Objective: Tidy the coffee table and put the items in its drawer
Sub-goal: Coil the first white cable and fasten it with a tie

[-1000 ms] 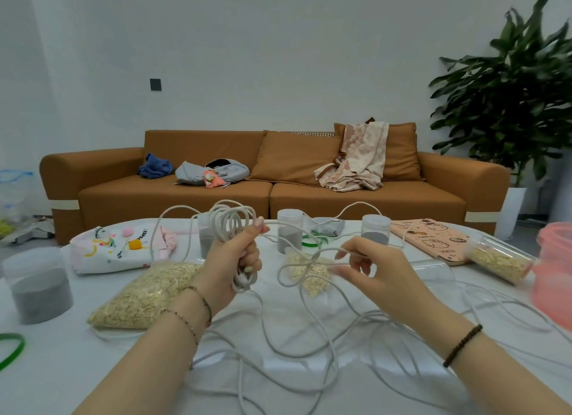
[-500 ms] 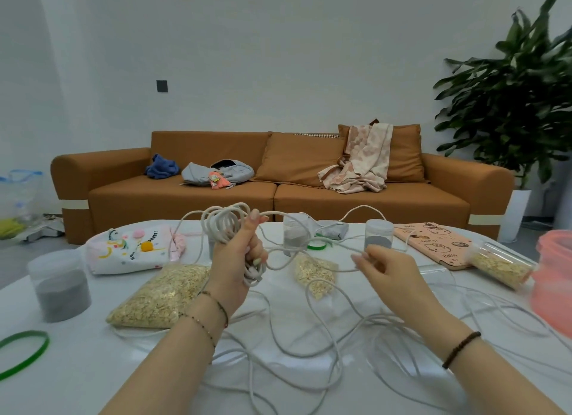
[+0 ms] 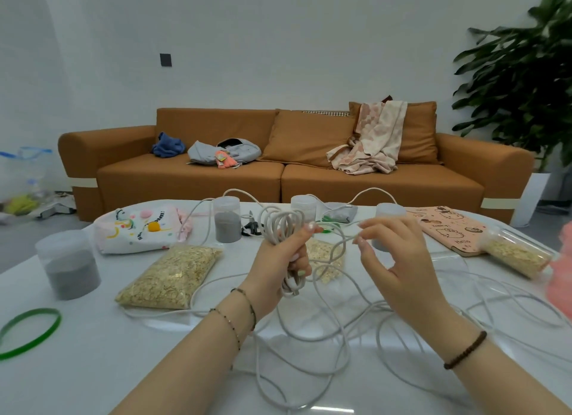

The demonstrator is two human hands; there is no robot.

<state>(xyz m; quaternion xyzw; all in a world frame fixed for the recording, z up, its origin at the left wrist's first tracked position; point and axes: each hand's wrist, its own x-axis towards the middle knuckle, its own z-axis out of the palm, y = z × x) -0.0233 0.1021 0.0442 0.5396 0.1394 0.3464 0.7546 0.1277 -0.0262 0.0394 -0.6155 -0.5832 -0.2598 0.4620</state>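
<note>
Right of the big oat bag (image 3: 170, 278), the left hand (image 3: 275, 269) grips a coil of white cable (image 3: 280, 222) and the right hand (image 3: 399, 259) pinches a loose strand, the rest sprawling over the coffee table (image 3: 93, 377). Left of the bag stands a clear jar (image 3: 68, 266) part-filled with grey powder, behind it a second jar (image 3: 227, 221) likewise, and far right a tipped jar (image 3: 517, 255) holding oats.

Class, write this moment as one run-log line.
step: coiling | left hand grips coil | right hand pinches loose strand | white cable slack on table
</note>
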